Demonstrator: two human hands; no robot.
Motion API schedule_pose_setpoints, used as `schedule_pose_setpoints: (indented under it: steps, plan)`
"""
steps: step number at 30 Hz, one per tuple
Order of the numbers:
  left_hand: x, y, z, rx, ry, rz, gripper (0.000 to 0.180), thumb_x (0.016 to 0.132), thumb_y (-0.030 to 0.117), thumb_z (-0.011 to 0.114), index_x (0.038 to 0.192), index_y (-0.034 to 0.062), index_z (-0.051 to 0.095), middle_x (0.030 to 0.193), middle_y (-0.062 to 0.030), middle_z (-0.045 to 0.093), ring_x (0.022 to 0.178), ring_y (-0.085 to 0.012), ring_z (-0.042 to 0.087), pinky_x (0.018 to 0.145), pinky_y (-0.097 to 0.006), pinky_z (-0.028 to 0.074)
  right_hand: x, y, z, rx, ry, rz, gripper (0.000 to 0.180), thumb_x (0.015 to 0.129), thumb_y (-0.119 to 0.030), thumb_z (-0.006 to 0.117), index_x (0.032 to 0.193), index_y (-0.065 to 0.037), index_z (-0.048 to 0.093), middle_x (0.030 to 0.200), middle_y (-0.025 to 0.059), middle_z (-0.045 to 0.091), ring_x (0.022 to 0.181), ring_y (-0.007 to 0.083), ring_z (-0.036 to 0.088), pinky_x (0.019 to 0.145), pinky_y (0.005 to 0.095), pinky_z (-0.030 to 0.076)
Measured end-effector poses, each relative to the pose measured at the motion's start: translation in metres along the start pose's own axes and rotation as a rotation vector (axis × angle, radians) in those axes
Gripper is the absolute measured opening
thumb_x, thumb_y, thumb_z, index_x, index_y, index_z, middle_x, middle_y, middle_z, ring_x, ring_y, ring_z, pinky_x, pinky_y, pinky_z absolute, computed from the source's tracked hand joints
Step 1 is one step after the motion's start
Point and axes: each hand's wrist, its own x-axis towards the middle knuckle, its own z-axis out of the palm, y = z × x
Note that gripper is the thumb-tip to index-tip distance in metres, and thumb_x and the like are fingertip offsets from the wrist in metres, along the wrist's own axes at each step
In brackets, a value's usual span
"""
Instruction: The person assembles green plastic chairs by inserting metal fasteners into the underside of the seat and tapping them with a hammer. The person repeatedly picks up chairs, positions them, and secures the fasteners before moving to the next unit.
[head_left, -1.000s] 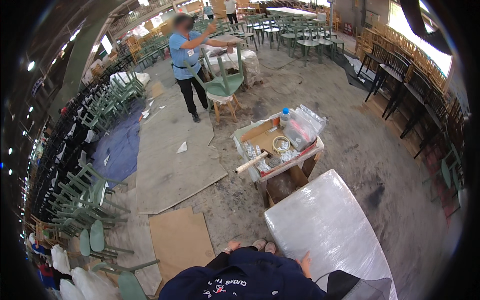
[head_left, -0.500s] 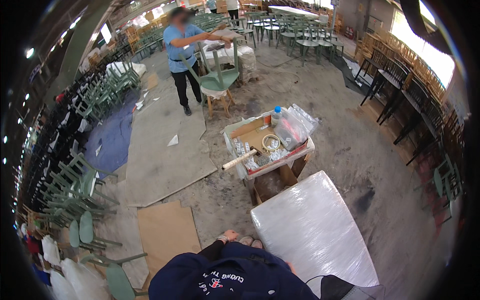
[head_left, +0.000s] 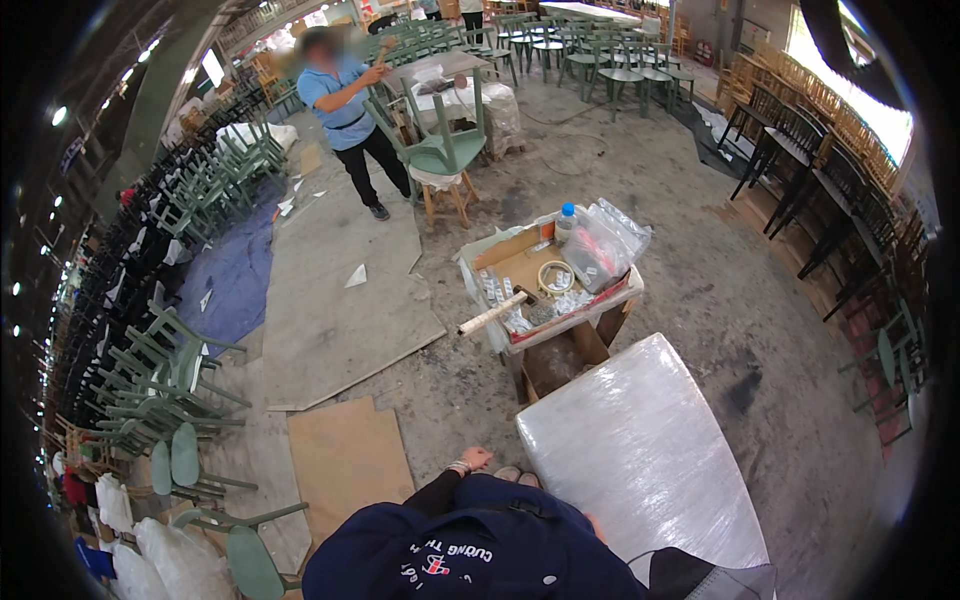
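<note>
My left hand [head_left: 477, 458], with a bracelet at the wrist and a black sleeve, hangs low in front of me above my shoes. Its fingers look loosely apart and nothing shows in them. Only a sliver of my right hand [head_left: 597, 527] appears, beside my dark blue top and the edge of a flat-topped block wrapped in clear film [head_left: 640, 440]; its fingers are hidden. Just beyond the block stands a box-like cart [head_left: 570, 328]. Its tray holds a hammer [head_left: 492, 312] with a pale handle, a roll of tape [head_left: 556, 278], small packets, a blue-capped bottle [head_left: 566, 222] and plastic bags [head_left: 600, 245].
Ahead, a person in a blue shirt [head_left: 335, 90] stands by an upturned green chair [head_left: 450, 152] on a wooden stool [head_left: 445, 203]. Cardboard [head_left: 350, 450] lies at my left. Green chairs [head_left: 170, 370] crowd the left side; black chairs [head_left: 800, 160] line the right.
The person in blue has stepped left and drawn their hands back from over the upturned chair, now holding up a tan object. My view has shifted slightly; my hands stay about where they were.
</note>
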Motion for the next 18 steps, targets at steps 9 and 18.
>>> schedule_pose_setpoints:
  steps: [9,18]
  plan:
    - [0.002,-0.004,-0.003,-0.045,0.01,0.028,0.035,0.085,0.036,0.062,0.094,0.0025,0.066,0.078,-0.0059,0.068,0.062,-0.0137,0.064,0.053,-0.028,0.049,0.003,0.003,-0.005,-0.004,0.014,0.003,0.047,0.081,-0.026,0.064,0.118,0.001,0.054,0.107,0.0226,0.061,0.101,0.0314,0.059,0.085,0.0392,0.046]
    - [0.006,-0.016,-0.002,-0.092,0.033,-0.024,0.031,0.085,0.035,0.061,0.093,0.0057,0.067,0.08,-0.0044,0.069,0.064,-0.0123,0.064,0.052,-0.028,0.048,0.001,-0.001,0.003,-0.008,0.004,0.006,0.045,0.081,-0.027,0.063,0.116,0.0,0.055,0.106,0.0222,0.062,0.1,0.0307,0.059,0.084,0.0392,0.046]
